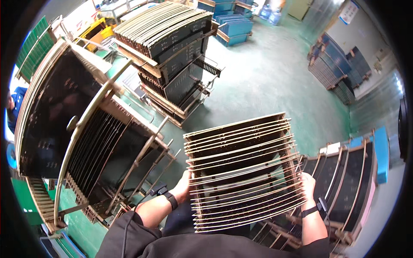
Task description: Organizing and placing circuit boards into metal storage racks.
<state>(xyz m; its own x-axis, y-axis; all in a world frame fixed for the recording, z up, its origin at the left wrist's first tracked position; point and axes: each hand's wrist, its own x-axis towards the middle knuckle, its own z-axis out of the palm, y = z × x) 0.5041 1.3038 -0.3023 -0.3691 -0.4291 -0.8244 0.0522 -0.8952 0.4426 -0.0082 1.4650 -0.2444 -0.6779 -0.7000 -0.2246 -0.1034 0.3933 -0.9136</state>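
Note:
In front of me is a slotted rack [296, 165] filled with several thin dark panels [247, 139] that have pale edges. The panels sit in rows with gaps between some of them, the widest gaps near the middle. My left hand [183, 188] grips the rack's left side, its fingers partly hidden behind it. On the opposite side, my right hand [308, 185] is closed on the right edge, with the fingertips out of sight. Both wrists wear a dark strap with a small device. Whether the rack rests on anything beneath is hidden.
At left stands a metal frame cart [92, 109] with large dark panels [56, 116]. Beyond it is a tall stacked rack of panels [167, 38]. More dark panels [344, 185] fill a rack at right. Blue panels [234, 28] stand far off on the green floor [262, 77]. A person's blue sleeve [18, 101] shows far left.

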